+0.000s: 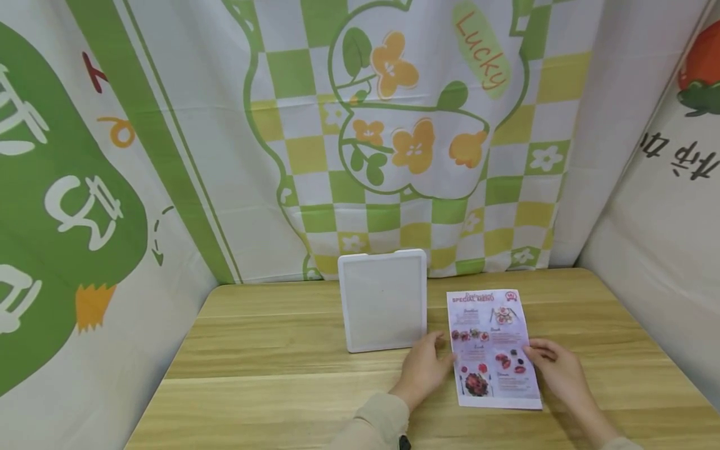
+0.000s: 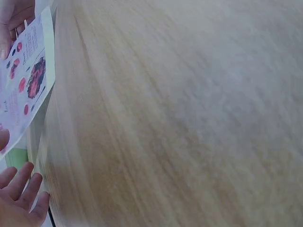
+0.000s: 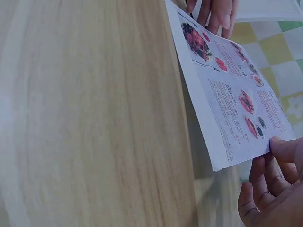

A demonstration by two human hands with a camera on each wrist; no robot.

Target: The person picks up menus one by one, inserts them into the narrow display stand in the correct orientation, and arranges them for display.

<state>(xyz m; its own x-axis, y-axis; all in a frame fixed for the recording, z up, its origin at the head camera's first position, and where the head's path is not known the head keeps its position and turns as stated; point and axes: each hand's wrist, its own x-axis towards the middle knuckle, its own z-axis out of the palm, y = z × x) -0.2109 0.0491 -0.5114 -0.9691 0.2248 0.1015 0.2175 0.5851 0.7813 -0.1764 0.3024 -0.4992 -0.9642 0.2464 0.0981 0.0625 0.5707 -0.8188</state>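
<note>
A printed menu sheet (image 1: 495,350), headed "Special Menu" and covered with food pictures, is at the right of the table. My right hand (image 1: 562,372) pinches its right edge, thumb on the printed face and fingers beneath, as the right wrist view shows (image 3: 279,184). At the opposite edge is my left hand (image 1: 424,369), its thumb right at the paper and its other fingers spread apart below in the left wrist view (image 2: 21,198). Close over the tabletop, the sheet bends slightly in the right wrist view. Left of it stands a white-framed rectangular board (image 1: 384,301), leaning back a little.
The wood-grain table (image 1: 253,350) has rounded far corners. Behind it hangs a green-and-yellow checkered curtain (image 1: 315,156) with a flower print. Printed cloth walls (image 1: 185,156) enclose the left and right sides.
</note>
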